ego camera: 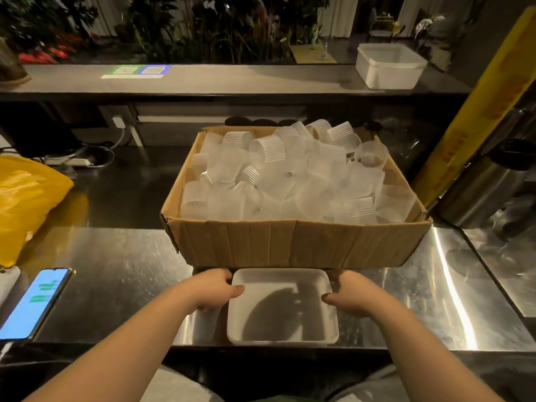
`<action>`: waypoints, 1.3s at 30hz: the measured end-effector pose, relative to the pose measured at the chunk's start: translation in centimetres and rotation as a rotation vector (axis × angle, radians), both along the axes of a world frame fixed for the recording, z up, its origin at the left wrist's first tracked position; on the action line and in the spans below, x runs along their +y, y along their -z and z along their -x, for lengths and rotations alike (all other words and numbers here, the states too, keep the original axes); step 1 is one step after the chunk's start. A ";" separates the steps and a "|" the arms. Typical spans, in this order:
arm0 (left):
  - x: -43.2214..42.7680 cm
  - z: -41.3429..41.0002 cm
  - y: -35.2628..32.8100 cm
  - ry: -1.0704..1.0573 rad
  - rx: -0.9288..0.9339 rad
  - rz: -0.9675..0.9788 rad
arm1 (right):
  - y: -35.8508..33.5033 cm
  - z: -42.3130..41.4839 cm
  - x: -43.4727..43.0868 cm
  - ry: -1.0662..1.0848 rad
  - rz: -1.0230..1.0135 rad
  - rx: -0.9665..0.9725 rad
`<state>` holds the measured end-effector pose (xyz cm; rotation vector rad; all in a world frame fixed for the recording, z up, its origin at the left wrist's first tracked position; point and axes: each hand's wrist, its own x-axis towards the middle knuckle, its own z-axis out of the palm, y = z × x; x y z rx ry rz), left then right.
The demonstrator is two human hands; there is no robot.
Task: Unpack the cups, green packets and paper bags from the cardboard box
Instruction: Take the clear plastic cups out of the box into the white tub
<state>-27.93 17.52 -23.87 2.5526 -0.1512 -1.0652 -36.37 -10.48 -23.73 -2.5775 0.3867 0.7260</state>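
Head view: left hand (216, 288) and right hand (348, 294) grip tray (282, 272); cardboard box (290, 245) runs left-right.

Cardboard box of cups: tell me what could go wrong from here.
1. The cups are heaped above the far rim of the cardboard box; a nudge could spill some.
2. The white tub, gripped by the left hand and right hand, sits at the near edge of the counter; it might slip off.
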 end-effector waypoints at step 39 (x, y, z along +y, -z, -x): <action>-7.5 -0.6 -9.6 -0.653 -0.198 1.362 | -8.7 -4.6 1.7 0.291 -0.947 -0.965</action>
